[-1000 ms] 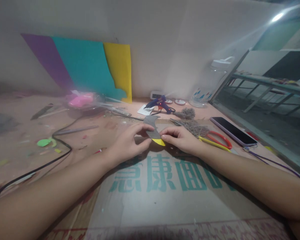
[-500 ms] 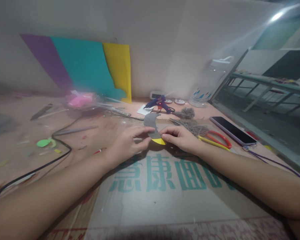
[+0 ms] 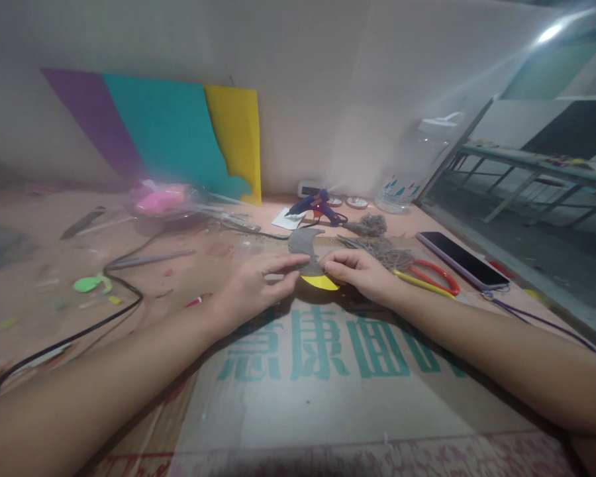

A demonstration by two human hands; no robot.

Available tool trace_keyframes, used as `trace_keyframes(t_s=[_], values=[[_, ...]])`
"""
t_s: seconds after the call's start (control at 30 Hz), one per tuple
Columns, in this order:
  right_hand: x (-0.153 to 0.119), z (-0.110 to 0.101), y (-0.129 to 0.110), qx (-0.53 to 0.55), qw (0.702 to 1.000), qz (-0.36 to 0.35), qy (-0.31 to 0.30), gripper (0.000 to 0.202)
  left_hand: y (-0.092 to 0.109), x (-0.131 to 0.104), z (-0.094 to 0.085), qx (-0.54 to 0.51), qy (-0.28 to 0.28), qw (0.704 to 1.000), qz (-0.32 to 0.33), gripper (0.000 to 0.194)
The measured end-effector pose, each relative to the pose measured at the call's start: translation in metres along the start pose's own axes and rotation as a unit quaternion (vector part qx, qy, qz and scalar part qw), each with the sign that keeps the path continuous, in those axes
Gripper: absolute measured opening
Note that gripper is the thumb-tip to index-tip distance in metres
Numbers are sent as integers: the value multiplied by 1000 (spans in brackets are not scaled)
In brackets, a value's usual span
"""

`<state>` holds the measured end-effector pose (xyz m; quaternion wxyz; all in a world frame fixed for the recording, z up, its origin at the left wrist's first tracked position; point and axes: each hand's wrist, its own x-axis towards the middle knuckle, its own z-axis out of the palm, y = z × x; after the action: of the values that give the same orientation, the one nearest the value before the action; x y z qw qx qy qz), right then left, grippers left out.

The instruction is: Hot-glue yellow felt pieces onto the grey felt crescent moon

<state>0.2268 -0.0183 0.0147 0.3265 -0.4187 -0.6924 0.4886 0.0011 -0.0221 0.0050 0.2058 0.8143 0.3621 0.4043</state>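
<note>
A crescent-shaped piece [image 3: 302,244], grey cord over most of it and bare yellow at its lower end, is held between my two hands above the printed cardboard. My left hand [image 3: 265,281] grips its left side, with the thumb and fingers closed around the edge. On the opposite side, the fingertips of my right hand [image 3: 355,271] pinch it near the yellow end [image 3: 320,283]. A heap of loose grey cord [image 3: 380,252] lies just beyond my right hand, beside scissors [image 3: 432,278] with red and yellow handles.
Behind the hands stands a blue glue gun [image 3: 315,205], its black cable [image 3: 124,281] running left. A phone [image 3: 461,258] and a clear bottle [image 3: 412,165] are at the right. Coloured sheets [image 3: 163,132] lean on the wall. Scraps and a pen-like tool [image 3: 151,258] lie left.
The crescent has tilted and shifted slightly right, and more of its yellow end shows. Both hands stay nearly in place, the right fingers moving a little.
</note>
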Motion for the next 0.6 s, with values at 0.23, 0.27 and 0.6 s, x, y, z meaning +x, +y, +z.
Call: trace_keyframes(t_s=[0.23, 0.27, 0.6], values=[[0, 2, -1, 11, 999, 49, -10, 35, 0, -2, -3, 11, -17, 998, 58, 31], [0, 3, -1, 12, 999, 45, -9, 33, 0, -2, -4, 10, -23, 998, 65, 32], [-2, 9, -5, -174, 981, -42, 79, 20, -13, 7, 5, -167, -2, 979, -116, 52]])
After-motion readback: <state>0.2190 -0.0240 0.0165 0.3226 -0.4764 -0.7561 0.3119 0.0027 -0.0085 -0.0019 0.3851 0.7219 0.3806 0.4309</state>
